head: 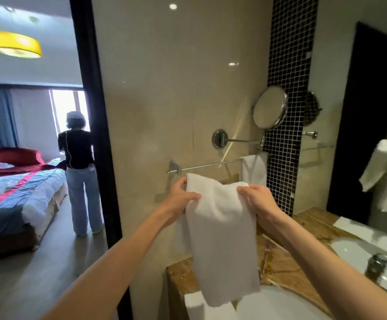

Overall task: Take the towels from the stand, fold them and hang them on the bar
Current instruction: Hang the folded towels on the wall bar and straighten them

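Note:
A folded white towel [220,236] hangs down in front of me, held up by its top edge just below the chrome towel bar [208,166] on the beige wall. My left hand [181,195] pinches the towel's top left corner. My right hand [257,199] grips the top right corner. A second white towel [255,169] hangs over the right end of the bar. The towel's lower end dangles over the counter.
A brown marble counter [278,262] with a white sink [358,252] and tap lies below right. A round swing-arm mirror [270,107] juts from the wall above the bar. A large wall mirror is at right. A person [79,169] stands in the bedroom doorway, left.

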A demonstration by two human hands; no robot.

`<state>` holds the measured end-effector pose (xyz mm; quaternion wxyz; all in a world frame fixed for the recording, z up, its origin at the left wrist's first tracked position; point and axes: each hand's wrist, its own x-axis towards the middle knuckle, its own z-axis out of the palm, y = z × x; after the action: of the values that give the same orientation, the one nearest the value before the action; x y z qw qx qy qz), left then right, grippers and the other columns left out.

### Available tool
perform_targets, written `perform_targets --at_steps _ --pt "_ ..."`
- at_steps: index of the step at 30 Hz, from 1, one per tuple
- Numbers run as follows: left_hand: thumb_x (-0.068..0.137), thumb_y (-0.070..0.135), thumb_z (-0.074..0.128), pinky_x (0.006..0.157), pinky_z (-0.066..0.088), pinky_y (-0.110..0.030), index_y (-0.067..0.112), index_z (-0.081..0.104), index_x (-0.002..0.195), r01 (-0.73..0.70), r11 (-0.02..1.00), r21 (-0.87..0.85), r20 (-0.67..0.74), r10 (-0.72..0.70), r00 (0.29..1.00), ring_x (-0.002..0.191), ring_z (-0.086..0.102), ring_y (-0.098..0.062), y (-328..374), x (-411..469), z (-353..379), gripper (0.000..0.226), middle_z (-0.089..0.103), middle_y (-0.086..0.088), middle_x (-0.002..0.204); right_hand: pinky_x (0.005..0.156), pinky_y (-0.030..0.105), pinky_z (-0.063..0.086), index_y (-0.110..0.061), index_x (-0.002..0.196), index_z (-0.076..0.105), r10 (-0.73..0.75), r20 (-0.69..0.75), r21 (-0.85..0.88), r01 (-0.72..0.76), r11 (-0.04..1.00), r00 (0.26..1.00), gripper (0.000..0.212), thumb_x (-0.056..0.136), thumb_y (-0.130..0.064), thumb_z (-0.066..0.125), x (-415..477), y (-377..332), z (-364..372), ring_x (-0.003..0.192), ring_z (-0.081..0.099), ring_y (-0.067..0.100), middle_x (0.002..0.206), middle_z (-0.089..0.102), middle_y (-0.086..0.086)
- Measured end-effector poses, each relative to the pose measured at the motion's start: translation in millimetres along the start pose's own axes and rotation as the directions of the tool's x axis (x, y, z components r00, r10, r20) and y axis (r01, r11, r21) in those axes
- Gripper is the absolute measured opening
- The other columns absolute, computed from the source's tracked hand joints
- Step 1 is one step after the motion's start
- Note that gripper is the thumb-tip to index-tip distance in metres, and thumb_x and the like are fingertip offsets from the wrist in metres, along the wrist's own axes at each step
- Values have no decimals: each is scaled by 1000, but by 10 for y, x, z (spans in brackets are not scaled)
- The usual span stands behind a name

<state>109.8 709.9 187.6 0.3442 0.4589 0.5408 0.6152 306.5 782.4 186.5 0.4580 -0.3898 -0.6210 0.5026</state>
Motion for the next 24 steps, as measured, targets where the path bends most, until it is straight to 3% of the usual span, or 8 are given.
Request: perform_targets --at_steps 5,9,11,13,16,19,21,24 --pt "81 -10 57 50 51 -24 17 57 116 -1 999 46 105 -4 995 71 65 -15 492 317 -237 45 67 -2 96 62 41 44 21 97 55 -77 -28 37 78 996 997 32 83 -8 54 269 -513 99 72 53 29 82 57 17" --pt "81 -11 55 56 50 -27 20 54 121 -58 998 22 134 55 989 80 63 -24 835 602 -276 50 66 -9 103 53 31 44 8 87 62 -141 -66 57 144 988 988 17 84 -6 54 548 -899 115 69 54 26 82 56 16" --pt "81 -11 54 51 49 -25 17 53 124 -82 997 6 133 80 988 74 61 -24 995 745 -263 51 65 -12 101 51 29 42 6 89 63 -185 -84 62 190 980 979 16 84 -6 54 706 -1080 128 66 53 24 81 54 16" --pt "82 -11 53 45 47 -21 15 54 121 -118 993 18 140 114 984 67 59 -19 1148 897 -251 47 63 -9 93 52 30 40 12 95 62 -222 -99 68 229 971 970 23 84 -6 53 875 -1238 136 63 52 23 81 53 17" --pt "82 -9 52 52 49 -23 16 56 111 -156 988 -11 155 156 976 68 59 -18 1340 1157 -251 39 63 -6 92 49 28 39 2 94 64 -249 -98 78 256 963 964 19 84 -11 53 1129 -1461 142 56 52 24 73 54 15" --pt "81 -9 52 58 47 -26 18 57 99 -189 981 -35 131 192 973 71 60 -18 1473 1452 -253 33 63 -6 96 47 22 33 -6 79 62 -280 -143 67 291 954 949 9 83 -12 57 1444 -1649 166 52 48 19 68 49 10" --pt "80 -10 52 57 48 -26 19 57 103 -217 976 -30 102 219 970 74 61 -19 1529 1667 -246 37 63 -6 101 45 21 25 -10 70 58 -327 -158 21 335 942 932 13 83 -11 58 1672 -1738 177 45 41 15 65 44 7" --pt "79 -9 54 60 51 -29 16 54 119 -265 964 -32 43 267 963 85 63 -21 1589 1981 -257 47 63 -6 115 57 29 28 -6 82 61 -373 -130 50 381 923 919 6 82 -9 56 2012 -1838 216 65 44 24 79 47 12"
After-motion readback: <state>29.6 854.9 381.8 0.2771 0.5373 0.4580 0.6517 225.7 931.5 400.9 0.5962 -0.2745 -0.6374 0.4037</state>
